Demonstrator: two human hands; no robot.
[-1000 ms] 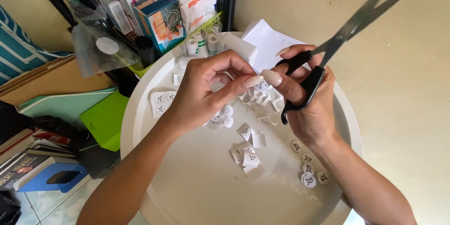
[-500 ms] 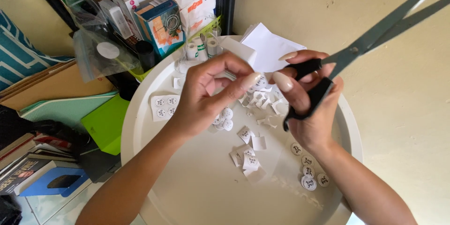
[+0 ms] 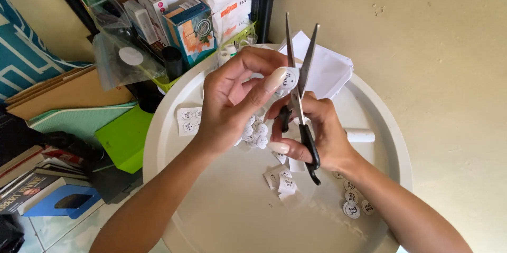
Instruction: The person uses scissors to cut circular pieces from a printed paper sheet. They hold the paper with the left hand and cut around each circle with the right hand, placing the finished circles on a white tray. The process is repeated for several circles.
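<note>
My left hand (image 3: 232, 100) pinches a small round white paper sticker (image 3: 289, 80) between thumb and fingers, above a round white tray table (image 3: 211, 200). My right hand (image 3: 311, 134) grips black-handled scissors (image 3: 299, 73), blades pointing up and slightly apart around the sticker's edge. A pile of cut round stickers (image 3: 256, 132) lies under my hands. White paper offcuts (image 3: 282, 182) lie nearer me, and a few more round stickers (image 3: 353, 203) sit by my right forearm. A small uncut sticker sheet (image 3: 186, 118) lies at the tray's left.
White folded papers (image 3: 327, 68) and a white roll (image 3: 360, 136) rest on the tray's far right. Stacked boxes (image 3: 190, 5), a plastic bag (image 3: 124, 60), a green folder (image 3: 124, 137) and books (image 3: 31, 189) crowd the left. A beige wall (image 3: 422, 47) stands on the right.
My right hand swung the scissors from pointing right to pointing upward and brought the blades to the sticker. My left hand lifted the sticker higher, towards the blades.
</note>
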